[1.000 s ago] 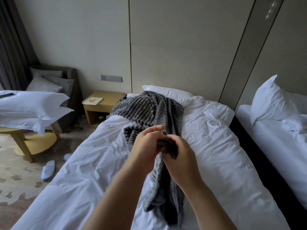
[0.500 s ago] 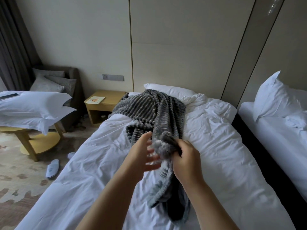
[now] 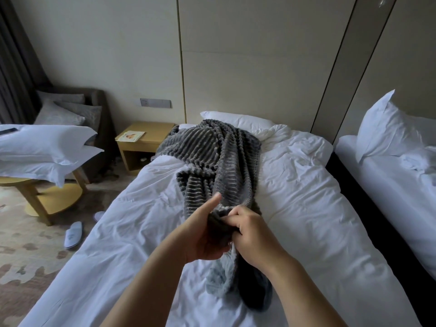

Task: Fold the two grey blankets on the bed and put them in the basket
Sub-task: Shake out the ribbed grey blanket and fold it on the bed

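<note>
- Centrally, the grey blanket (image 3: 212, 156) lies rumpled along the middle of the bed (image 3: 306, 208), running from the head end down toward the foot
- Ribbed plush weave; whether this is one blanket or two bunched together, cannot tell
- Its near end is gathered into a dark wad and lifted off the bed's white sheet, with a loose tail hanging below the hands back onto the bed
- Left hand (image 3: 203, 234): over the bed's midline, cupped under the wad, fingers curled around the cloth and mostly hidden by it, thumb stretched straight up and away from the fabric
- Right hand (image 3: 254, 234): just beside the left, touching the same wad; fingers (image 3: 236, 217) curled tight and pressed together, pinching a fold at the top of the bunch
- Both forearms bare, reaching in from the foot of the bed
- White pillow (image 3: 236, 119) flat at the head of the bed, partly covered by the blanket's far end
- Wooden nightstand (image 3: 144, 140) just left of the bed's head, a printed card (image 3: 131, 136) on top
- White slipper (image 3: 73, 234) on the carpet left of the bed
- Round wooden table (image 3: 47, 197) further left of the bed, two white pillows (image 3: 42, 147) stacked on it
- Second bed (image 3: 389, 185) right of the bed, apart across a dark gap, a pillow propped at its head
</note>
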The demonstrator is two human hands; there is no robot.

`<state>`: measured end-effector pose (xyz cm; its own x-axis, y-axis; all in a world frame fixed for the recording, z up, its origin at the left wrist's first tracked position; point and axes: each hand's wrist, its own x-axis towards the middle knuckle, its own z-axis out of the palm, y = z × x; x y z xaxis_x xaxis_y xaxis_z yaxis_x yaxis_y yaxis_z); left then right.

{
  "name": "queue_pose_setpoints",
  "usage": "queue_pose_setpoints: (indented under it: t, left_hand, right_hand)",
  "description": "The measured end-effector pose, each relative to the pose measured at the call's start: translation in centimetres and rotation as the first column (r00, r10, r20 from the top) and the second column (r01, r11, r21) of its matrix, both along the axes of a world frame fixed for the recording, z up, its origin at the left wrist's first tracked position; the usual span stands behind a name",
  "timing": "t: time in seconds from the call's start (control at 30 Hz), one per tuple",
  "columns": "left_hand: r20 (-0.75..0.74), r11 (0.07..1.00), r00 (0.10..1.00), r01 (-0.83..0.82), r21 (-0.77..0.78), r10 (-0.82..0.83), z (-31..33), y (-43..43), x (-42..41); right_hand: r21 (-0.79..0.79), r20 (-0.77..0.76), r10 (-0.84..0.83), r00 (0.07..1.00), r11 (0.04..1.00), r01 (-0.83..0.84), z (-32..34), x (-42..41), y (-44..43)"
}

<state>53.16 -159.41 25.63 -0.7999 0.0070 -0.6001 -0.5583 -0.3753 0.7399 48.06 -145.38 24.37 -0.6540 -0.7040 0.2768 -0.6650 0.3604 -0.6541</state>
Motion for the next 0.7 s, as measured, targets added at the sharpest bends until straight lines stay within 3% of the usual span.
queue_pose_setpoints:
  t: [0.17,0.27,0.33,0.43,0.5,0.6,0.7]
  left_hand:
    - [-0.044,0.968,0.996,0.060,-0.245,-0.073,-1.6,-0.4,0.4]
    - [-0.060,0.891,0.998,-0.005,-0.453,-0.024,-2.6,-1.0,0.5]
    - [-0.116,0.866,0.991,-0.109,-0.488,0.060,-3.4,-1.1,0.5]
    - [-0.246,0.954,0.950,-0.240,-0.179,0.192,-3.8,-0.7,0.6]
    - [-0.310,0.949,0.897,-0.300,0.093,0.314,-3.5,-1.2,0.6]
    - [-0.327,0.766,0.725,-0.422,0.485,0.606,-3.4,-4.1,0.2]
    - [-0.234,0.556,0.531,-0.600,0.575,0.814,-4.8,-8.4,0.0]
  right_hand:
    - [-0.008,0.023,0.042,0.999,0.999,-0.041,-2.6,-0.3,0.2]
    - [-0.096,0.073,-0.030,0.997,0.995,0.037,-4.8,-0.4,0.5]
    - [-0.091,0.065,-0.104,0.992,0.990,0.110,-6.4,-1.0,0.5]
    - [-0.064,0.019,-0.228,0.973,0.971,0.229,-8.6,-2.2,0.4]
    - [-0.008,0.037,-0.341,0.939,0.940,0.342,-10.0,-3.4,0.5]
    - [0.156,0.073,-0.532,0.844,0.842,0.517,-12.8,-6.2,2.2]
    - [0.327,0.058,-0.682,0.729,0.703,0.631,-16.1,-8.4,6.4]
